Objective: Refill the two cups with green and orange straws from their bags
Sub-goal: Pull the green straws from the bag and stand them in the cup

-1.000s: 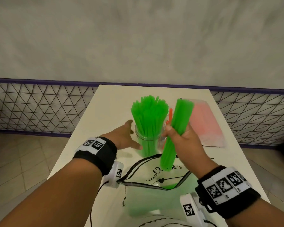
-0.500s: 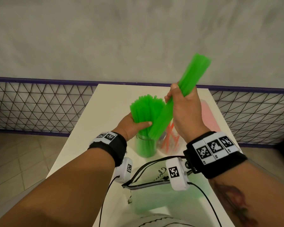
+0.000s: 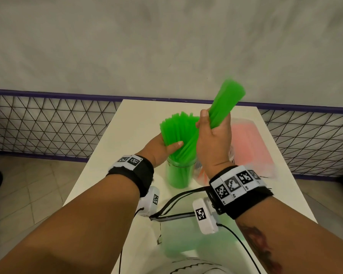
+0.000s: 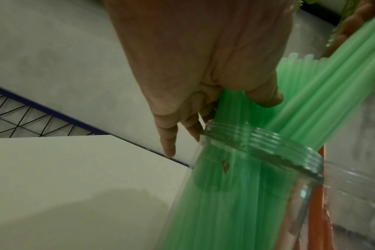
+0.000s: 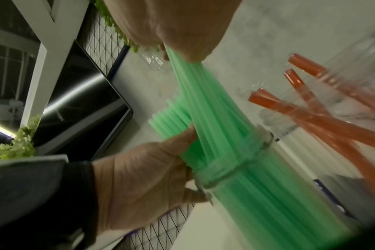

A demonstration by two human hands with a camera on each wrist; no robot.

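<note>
A clear jar [image 3: 179,176] packed with green straws [image 3: 176,127] stands mid-table. My left hand [image 3: 166,146] curls round those straws just above the jar mouth [image 4: 268,143], thumb in front. My right hand [image 3: 213,133] grips a separate bundle of green straws [image 3: 229,99], tilted up to the right, its lower end pushed in among the jar's straws [image 5: 203,94]. A second clear cup with a few orange straws [image 5: 310,118] stands right of the jar, mostly hidden behind my right wrist. The green straw bag [image 3: 186,240] lies open near me; the orange straw bag [image 3: 249,147] lies at the right.
The white table [image 3: 131,119] is narrow, with a wire mesh fence [image 3: 48,125] and a grey wall behind it. Tiled floor drops away on the left. Cables from the wrist cameras trail over the green straw bag.
My right hand lifted the bundle from over the bag and tilted it into the jar. My left hand moved from the jar's side to hold the straws standing in it.
</note>
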